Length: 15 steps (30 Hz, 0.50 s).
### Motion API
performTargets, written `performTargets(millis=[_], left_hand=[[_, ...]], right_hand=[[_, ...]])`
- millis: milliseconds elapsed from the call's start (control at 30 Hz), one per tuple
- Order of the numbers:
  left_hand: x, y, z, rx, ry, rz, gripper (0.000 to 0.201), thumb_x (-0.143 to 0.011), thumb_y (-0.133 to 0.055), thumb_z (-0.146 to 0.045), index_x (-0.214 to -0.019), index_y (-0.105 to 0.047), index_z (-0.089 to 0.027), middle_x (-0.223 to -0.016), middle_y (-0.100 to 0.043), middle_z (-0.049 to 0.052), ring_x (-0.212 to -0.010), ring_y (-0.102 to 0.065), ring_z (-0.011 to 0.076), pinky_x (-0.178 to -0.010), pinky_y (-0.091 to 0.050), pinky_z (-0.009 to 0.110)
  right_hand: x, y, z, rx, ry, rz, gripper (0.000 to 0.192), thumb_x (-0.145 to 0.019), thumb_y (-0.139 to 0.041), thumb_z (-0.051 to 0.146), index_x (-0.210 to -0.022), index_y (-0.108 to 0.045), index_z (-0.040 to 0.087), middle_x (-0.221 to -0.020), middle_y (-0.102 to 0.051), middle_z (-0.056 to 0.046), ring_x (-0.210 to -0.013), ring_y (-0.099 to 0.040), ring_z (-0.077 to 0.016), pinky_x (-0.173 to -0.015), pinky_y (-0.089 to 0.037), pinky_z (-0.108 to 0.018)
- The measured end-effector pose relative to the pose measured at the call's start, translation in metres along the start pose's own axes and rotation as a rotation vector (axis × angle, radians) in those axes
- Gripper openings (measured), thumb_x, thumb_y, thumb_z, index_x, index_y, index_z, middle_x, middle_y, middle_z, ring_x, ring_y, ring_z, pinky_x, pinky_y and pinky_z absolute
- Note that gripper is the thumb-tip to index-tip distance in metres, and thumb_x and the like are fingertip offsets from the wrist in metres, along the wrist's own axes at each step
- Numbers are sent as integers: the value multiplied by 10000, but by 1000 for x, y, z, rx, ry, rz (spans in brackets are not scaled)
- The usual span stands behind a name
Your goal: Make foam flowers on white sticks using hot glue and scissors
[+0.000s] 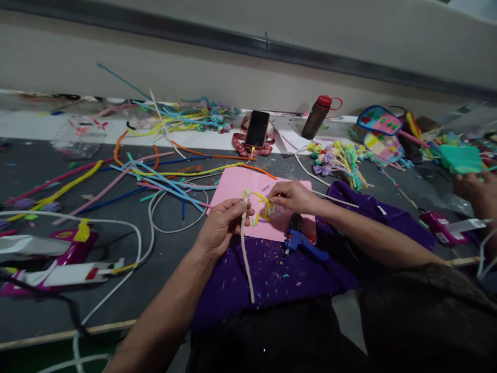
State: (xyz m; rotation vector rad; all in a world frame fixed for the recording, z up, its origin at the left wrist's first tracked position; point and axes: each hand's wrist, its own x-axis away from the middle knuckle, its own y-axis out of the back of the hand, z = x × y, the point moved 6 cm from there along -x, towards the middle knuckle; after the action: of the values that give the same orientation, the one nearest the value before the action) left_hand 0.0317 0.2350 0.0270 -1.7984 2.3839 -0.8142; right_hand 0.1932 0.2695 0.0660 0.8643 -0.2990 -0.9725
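My left hand (223, 223) is closed around a white pipe cleaner (247, 264), whose lower end hangs down over the purple cloth (267, 277). A small pale yellow flower (246, 194) tops this stem, just above my thumb. My right hand (289, 197) is pinched at one end of a short yellow pipe cleaner piece (260, 197), close to the flower. Several cut yellow pieces (266, 213) and a few purple ones lie beneath it on a pink sheet (229, 184). A blue-handled cutting tool (306, 246) rests at the sheet's right front edge, partly on the cloth.
Long coloured pipe cleaners (163, 173) and a white cable (142, 243) spread to the left, near a magenta glue gun (73, 254). Behind stand a phone (257, 128) and a bottle (316, 122). Finished flowers (341, 160) lie right; another person's hand (479, 191) holds something green.
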Motion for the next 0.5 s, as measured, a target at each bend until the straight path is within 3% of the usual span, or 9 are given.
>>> performTargets(millis=[133, 200, 333, 500], left_hand=[[-2, 2, 0, -1, 0, -14, 192, -700, -658, -300, -772, -618, -127, -682, -625, 1, -476, -514, 40, -380, -352, 125], [-2, 2, 1, 3, 6, -18, 187, -699, -660, -296, -773, -618, -129, -683, -626, 0, -477, -517, 41, -380, -352, 125], [0, 0, 1, 9, 16, -6, 167, -707, -655, -282, -768, -615, -133, -683, -632, 0, -481, -518, 40, -387, -349, 123], [0, -2, 1, 7, 30, -4, 164, -697, -660, -278, -760, -614, -134, -676, -632, -1, -470, -512, 42, -386, -346, 134]], right_hand=[[0, 10, -9, -4, -63, -151, 52, -764, -538, 152, -780, -586, 139, -680, -592, 7, -564, -514, -81, -531, -378, -184], [3, 14, -20, 27, -113, -154, 103, -792, -504, 173, -860, -574, 136, -708, -597, 2, -551, -519, -79, -514, -383, -181], [10, 16, -37, 144, -140, 2, 164, -812, -465, 157, -903, -596, 119, -739, -622, -24, -580, -551, -96, -535, -398, -193], [14, 10, -42, 236, -48, 163, 215, -759, -515, 79, -882, -668, 166, -870, -636, -46, -778, -571, -139, -673, -381, -226]])
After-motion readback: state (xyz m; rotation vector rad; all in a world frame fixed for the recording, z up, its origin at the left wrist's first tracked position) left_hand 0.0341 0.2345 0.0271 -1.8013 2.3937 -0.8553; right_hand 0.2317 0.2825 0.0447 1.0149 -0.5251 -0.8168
